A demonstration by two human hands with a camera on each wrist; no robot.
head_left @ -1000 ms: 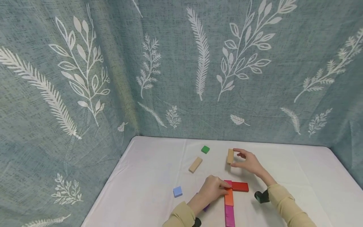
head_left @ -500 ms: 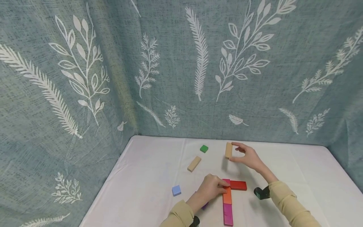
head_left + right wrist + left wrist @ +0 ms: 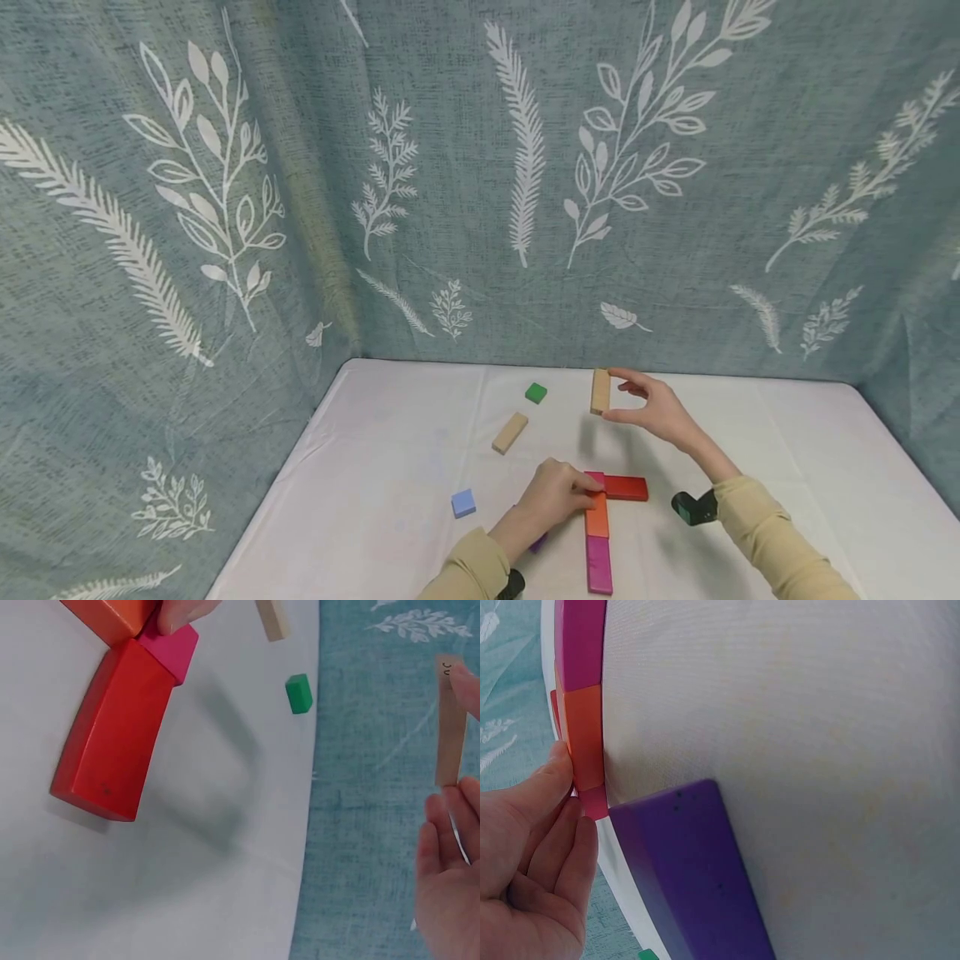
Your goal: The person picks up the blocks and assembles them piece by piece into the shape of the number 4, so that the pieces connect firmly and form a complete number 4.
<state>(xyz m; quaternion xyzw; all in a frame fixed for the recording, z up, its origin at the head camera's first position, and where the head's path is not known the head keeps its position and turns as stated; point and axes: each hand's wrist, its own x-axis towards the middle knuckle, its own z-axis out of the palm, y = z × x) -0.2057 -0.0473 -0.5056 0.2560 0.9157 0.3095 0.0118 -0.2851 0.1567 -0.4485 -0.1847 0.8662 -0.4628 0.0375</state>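
My right hand (image 3: 660, 411) pinches a plain wooden block (image 3: 601, 392) by its two ends, raised above the far part of the table. That block (image 3: 451, 727) stands narrow side on in the right wrist view. My left hand (image 3: 551, 496) touches a row of blocks: a small pink block (image 3: 595, 478), an orange block (image 3: 597, 517) and a magenta block (image 3: 598, 565). One fingertip lies on the pink block and the thumb is at the orange one; whether they pinch cannot be told. A red block (image 3: 626, 488) extends right from the pink block.
A purple block (image 3: 682, 862) lies beside the row, partly hidden by the left arm in the head view. Further left are a light blue block (image 3: 463, 503), another wooden block (image 3: 510, 433) and a green block (image 3: 536, 393). A patterned curtain (image 3: 450, 208) hangs behind the white table (image 3: 360, 483).
My right hand has lifted the wooden block higher and slightly left in view. My left hand stays at the pink and orange blocks. The whole head view has shifted slightly.
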